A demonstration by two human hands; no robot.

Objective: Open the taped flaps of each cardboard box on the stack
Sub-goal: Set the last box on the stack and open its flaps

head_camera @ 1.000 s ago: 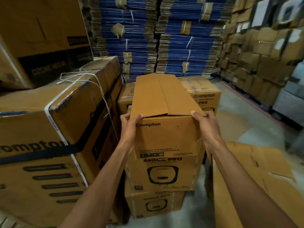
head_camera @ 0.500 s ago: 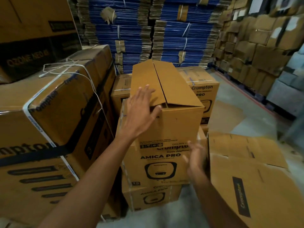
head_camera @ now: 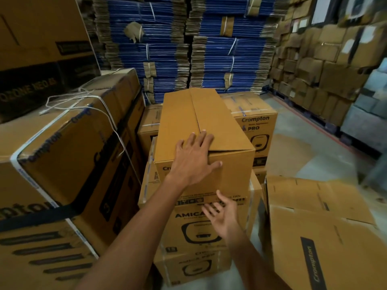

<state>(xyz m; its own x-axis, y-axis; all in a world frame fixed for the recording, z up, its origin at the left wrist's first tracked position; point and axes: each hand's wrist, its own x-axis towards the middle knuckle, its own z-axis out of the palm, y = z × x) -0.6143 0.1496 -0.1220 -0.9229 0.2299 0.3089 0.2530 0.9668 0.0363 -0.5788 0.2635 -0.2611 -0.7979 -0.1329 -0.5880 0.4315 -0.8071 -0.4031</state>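
- Far left of both hands, one dark box (head_camera: 27, 91) reads "OZONE NEO"; the strapped box (head_camera: 62, 155) nearer reads "Crompton"
- Left hand (head_camera: 194, 158) lies flat, fingers straight, on the top box (head_camera: 219, 122), whose two flaps meet beyond its fingertips
- Right hand (head_camera: 224, 214) is empty, fingers spread, before the "AMICA" box (head_camera: 188, 233); three boxes stacked
- Right of it, one flattened carton (head_camera: 314, 258) reads "Crompton"

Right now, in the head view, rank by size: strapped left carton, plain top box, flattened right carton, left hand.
1. Strapped brown cardboard carton, left, though nearest.
2. Flattened brown carton, right, and plain brown cardboard top box: about alike.
3. Left hand.
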